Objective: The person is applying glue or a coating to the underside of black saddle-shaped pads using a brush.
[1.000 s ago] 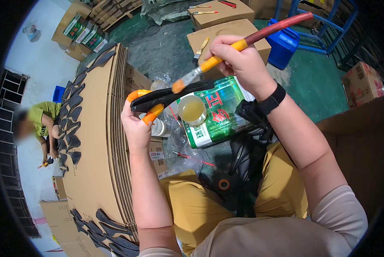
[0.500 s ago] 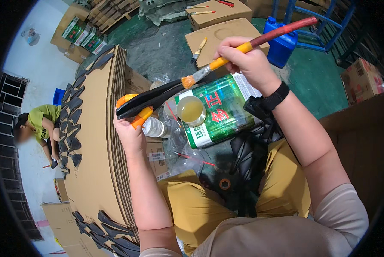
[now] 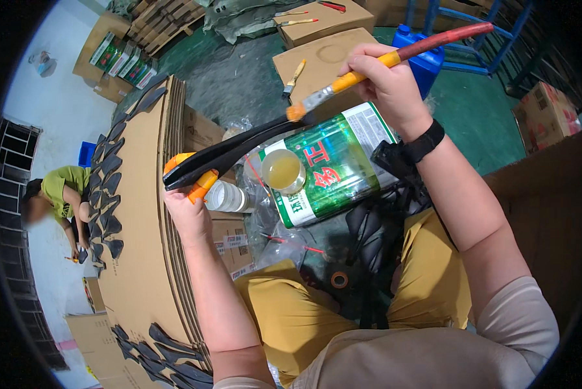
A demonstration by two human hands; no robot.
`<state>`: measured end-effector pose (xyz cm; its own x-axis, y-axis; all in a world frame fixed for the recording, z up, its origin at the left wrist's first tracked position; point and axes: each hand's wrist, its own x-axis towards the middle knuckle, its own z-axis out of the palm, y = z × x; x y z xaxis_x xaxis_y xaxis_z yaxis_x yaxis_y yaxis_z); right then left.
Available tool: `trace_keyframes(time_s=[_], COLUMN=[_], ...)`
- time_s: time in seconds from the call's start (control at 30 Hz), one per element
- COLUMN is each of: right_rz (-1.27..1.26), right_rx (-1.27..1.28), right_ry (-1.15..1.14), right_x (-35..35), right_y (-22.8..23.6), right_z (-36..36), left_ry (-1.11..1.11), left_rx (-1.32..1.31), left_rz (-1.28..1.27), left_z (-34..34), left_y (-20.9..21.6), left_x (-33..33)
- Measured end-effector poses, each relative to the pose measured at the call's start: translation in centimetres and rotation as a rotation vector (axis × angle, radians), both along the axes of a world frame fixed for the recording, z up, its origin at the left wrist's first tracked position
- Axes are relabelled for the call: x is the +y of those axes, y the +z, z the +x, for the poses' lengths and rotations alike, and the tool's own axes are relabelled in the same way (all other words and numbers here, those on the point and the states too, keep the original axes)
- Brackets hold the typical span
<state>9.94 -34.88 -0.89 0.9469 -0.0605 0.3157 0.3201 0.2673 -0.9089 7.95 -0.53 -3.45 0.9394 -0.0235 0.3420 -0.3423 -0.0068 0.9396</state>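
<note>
My left hand (image 3: 190, 223), with orange covers on its fingertips, is closed round the near end of a long black piece shaped like a shoe sole (image 3: 236, 148). The piece slants up and away to the right. A brush (image 3: 349, 80) with a red and yellow handle is in my closed right hand (image 3: 394, 91). Its orange bristles are at the piece's far end; whether they touch it I cannot tell. Below stands a clear cup of yellowish liquid (image 3: 285, 172) on a green and white tin (image 3: 343, 165).
Stacked cardboard sheets (image 3: 138, 227) at my left bear rows of black pieces (image 3: 112, 194). A white tub (image 3: 226, 196) stands beside them. Ahead are cardboard boxes (image 3: 330, 55) with brushes (image 3: 295, 78) and a blue jerrycan (image 3: 427, 65). Another person (image 3: 67, 191) works at far left.
The brush has moved right and up toward the black piece's far end. My left hand and the piece's near end have shifted slightly left and down.
</note>
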Motion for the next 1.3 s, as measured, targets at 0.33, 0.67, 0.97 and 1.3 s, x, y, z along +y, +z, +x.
trace_keyframes(time_s=[0.33,0.67,0.97,1.3], right_rz=[-0.290,-0.169,-0.399,-0.048], right_rx=[-0.116,-0.067,-0.022,-0.071], right_ry=[-0.055,0.110,-0.083,0.056], right_x=[2.4,4.4,2.9,6.5], right_y=[-0.4,0.2,-1.2,0.2], right_z=[0.5,-0.5,0.8,-0.1], left_ry=[0.020,0.107,0.224,0.266], left_rx=[-0.028,0.010,0.016,0.154], left_rz=[0.011,-0.105,-0.182,-0.156], left_z=[-0.4,-0.4,-0.8,-0.5], left_y=[0.1,-0.4,-0.2,0.2], left_x=[0.9,2.2,3.7,3.4])
